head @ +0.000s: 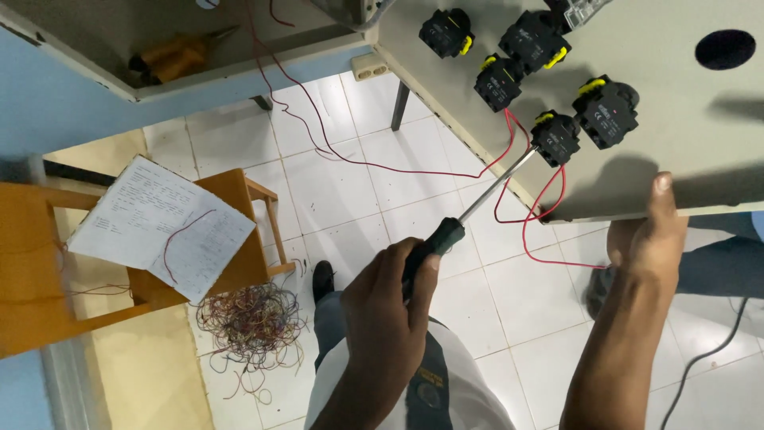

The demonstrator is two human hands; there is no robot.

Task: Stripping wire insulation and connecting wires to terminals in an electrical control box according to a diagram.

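Floor (358,183): white tiles, grey joints.
Stool (239,239): wooden, stands on floor at left.
Paper sheet (159,224): lies on stool top, overhanging its edge.
Wire scraps (253,322): tangled pile on floor, beside stool's front corner.

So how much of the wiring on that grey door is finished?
Five black switch blocks already sit on the panel door. Red wires reach only one block, where the left hand holds a screwdriver. The right hand steadies the door. The others show no wires.
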